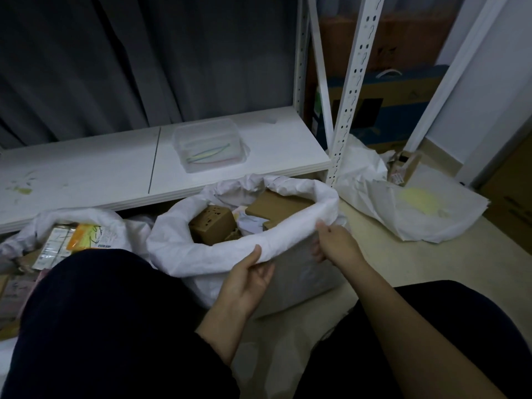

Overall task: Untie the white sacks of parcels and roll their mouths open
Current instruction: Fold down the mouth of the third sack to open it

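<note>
A white woven sack (184, 249) stands on the floor in front of me, its mouth open and rolled into a thick rim. Brown cardboard parcels (213, 224) show inside it. My left hand (247, 279) grips the near part of the rolled rim, thumb on top. My right hand (335, 243) holds the rim further right, fingers curled under the fold. A second white sack (95, 223) at the left is open too, with printed packets (83, 236) in it. A third white sack (408, 208) lies slumped at the right.
A low white shelf (86, 174) runs behind the sacks and carries a clear plastic tub (208, 145) of coloured ties. White perforated rack posts (352, 90) rise at the right, cardboard boxes (385, 110) behind them. My dark-clad knees flank the sack. A grey curtain hangs behind.
</note>
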